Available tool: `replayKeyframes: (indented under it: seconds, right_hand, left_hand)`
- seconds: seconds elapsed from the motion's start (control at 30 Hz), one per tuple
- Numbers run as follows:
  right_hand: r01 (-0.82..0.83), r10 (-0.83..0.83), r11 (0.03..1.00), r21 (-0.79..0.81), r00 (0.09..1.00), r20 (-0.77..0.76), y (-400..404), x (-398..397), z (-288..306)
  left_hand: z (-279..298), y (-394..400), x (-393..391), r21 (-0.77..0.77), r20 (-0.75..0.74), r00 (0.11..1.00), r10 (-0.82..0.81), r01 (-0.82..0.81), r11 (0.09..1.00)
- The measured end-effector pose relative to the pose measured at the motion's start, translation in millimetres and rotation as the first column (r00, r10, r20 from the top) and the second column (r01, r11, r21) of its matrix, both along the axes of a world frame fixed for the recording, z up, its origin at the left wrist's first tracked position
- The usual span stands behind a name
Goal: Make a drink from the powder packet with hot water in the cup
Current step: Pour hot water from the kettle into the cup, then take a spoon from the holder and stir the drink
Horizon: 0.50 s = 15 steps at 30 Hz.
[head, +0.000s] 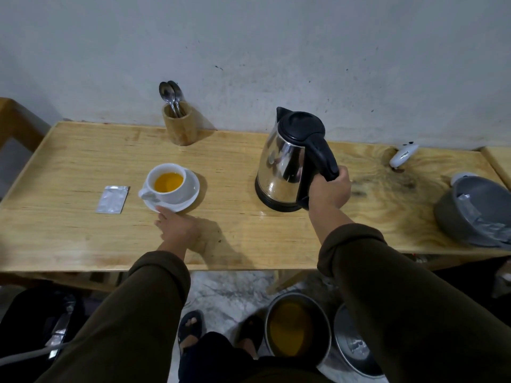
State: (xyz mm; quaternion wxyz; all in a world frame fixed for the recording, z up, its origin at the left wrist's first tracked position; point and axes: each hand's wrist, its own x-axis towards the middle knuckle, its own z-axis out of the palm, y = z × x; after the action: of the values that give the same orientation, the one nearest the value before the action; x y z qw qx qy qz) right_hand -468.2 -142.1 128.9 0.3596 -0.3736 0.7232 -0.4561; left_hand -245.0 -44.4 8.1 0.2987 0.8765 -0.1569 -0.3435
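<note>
A white cup point(167, 181) holding orange liquid stands on a white saucer point(190, 197) on the wooden table point(83, 233), with a spoon point(150, 197) lying on the saucer beside it. A silver powder packet point(112, 199) lies flat to the cup's left. A steel kettle point(287, 161) with black lid and handle stands upright on the table at centre right. My right hand point(330, 189) is wrapped around the kettle handle. My left hand point(178, 226) rests on the table, fingertips touching the saucer's near rim, holding nothing.
A wooden holder point(180, 125) with two spoons stands by the back wall. A grey bowl point(470, 214) with foil packets sits at the right edge, a small white device point(402, 156) behind it. Below the table are a pot of orange liquid point(297, 328) and my feet.
</note>
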Motion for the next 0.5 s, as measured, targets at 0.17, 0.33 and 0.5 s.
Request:
replayKeyframes:
  seconds: [0.17,0.33,0.5]
  right_hand:
    - [-0.010,0.011,0.998,0.063,1.000,-0.016,-3,-1,3]
    - [0.090,-0.065,0.959,0.269,0.993,-0.100,5,5,0]
    - [0.136,-0.096,0.901,0.411,0.989,-0.115,36,31,-2]
  left_hand:
    - [1,9,10,-0.041,-0.035,0.999,-0.001,0.000,0.999]
    - [14,18,23,-0.085,-0.179,0.983,0.030,-0.046,0.995]
    - [12,28,49,-0.186,-0.285,0.958,-0.015,-0.039,0.982]
